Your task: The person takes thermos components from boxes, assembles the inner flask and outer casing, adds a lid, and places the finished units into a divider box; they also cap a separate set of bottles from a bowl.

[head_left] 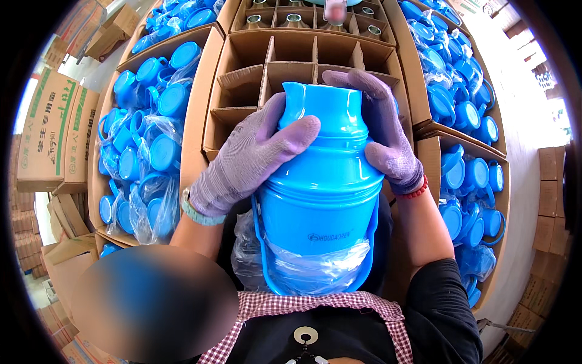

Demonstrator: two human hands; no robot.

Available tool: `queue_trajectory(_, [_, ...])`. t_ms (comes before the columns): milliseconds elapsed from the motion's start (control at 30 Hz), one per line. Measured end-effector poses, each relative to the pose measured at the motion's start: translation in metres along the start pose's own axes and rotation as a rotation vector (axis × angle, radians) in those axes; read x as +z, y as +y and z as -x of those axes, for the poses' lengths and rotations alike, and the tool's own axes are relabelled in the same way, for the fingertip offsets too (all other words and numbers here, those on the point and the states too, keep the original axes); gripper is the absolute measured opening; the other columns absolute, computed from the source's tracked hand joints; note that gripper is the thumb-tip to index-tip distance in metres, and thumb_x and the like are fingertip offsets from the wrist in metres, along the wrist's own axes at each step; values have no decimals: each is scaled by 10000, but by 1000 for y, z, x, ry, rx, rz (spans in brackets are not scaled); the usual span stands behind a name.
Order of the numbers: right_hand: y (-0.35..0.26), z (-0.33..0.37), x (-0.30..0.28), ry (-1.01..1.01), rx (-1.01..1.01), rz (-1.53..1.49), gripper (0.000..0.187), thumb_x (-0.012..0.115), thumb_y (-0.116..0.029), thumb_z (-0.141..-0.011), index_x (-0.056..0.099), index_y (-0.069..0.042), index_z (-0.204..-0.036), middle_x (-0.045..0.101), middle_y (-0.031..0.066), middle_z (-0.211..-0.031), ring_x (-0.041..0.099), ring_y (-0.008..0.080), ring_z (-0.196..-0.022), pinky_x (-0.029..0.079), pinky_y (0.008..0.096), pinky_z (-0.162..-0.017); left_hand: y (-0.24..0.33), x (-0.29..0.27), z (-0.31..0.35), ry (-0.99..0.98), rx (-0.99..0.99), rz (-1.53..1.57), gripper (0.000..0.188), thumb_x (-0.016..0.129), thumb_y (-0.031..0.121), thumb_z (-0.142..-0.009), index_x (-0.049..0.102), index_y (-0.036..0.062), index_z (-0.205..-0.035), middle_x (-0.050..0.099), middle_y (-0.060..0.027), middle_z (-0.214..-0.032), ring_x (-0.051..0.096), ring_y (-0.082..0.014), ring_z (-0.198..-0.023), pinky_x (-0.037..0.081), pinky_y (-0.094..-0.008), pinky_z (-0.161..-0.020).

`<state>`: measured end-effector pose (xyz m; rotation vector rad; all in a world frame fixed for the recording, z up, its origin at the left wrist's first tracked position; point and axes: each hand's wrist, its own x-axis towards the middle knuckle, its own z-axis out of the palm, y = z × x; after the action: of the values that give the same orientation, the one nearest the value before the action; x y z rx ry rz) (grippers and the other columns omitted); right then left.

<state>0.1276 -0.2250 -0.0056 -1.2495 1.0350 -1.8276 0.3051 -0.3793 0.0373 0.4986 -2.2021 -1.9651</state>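
Observation:
A glossy blue thermos jug (318,194) stands upright against my apron, its pouring lip pointing up to the left. My left hand (257,148), in a grey-purple knit glove, grips the left side of its neck with the thumb across the front. On the other side my right hand (388,130), gloved alike, curls over the rim and shoulder. Part of the fingers of both hands is hidden behind the jug. Clear plastic film (321,264) is gathered around its lower body, and a blue carrying handle (260,242) hangs down along its sides.
Ahead is a cardboard box with dividers (291,70); behind it, another holds metal necks (294,21). Cartons on both sides contain blue cups (163,151) and blue lidded parts (467,176), some in plastic. Closed cartons (51,133) stand at far left. A blurred oval covers the lower left.

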Motion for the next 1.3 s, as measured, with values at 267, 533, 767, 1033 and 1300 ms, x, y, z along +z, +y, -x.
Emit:
queue_trajectory(267, [-2,25,1,166,256,-77,1112,815,-579,-786,261,-108,-1628,379,217,-1596,397,373,-1466,309,511,-1223,-19,-3,-12,-20,34,-49,1007,608,772,-891,457,-29,-1481,666,-225,-1269,678,-334,-1159,559,-430,-973])
queue_trajectory(533, [-54,35,45,390,-105,749,350,748,-98,-879,693,-53,-1222,611,137,-1275,637,281,-1158,517,408,-1032,-88,-26,-44,-324,-222,624,846,529,702,-978,433,93,-1558,534,-183,-1520,556,-316,-1364,485,-470,-1125])
queue_trajectory(767, [-53,74,63,395,-197,866,201,765,-18,-816,776,-32,-1015,669,120,-1025,656,265,-976,535,497,-1032,-48,-10,-5,-207,-227,643,786,513,655,-1009,440,93,-1553,581,-196,-1461,589,-306,-1332,522,-468,-1092])
queue_trajectory(1033, [6,74,18,620,149,108,140,638,-84,-981,672,23,-898,596,34,-898,544,84,-830,440,270,-752,27,10,26,123,-42,-603,862,497,750,-959,624,-51,-1252,719,-261,-1102,721,-359,-1032,545,-453,-948])
queue_trajectory(1300, [-83,35,131,107,-222,1285,298,833,-194,-757,743,-132,-1034,641,87,-984,642,316,-952,540,418,-931,-115,-21,-20,-431,-452,593,700,594,516,-1025,541,-30,-1459,618,-156,-1410,593,-199,-1266,464,-369,-1101])
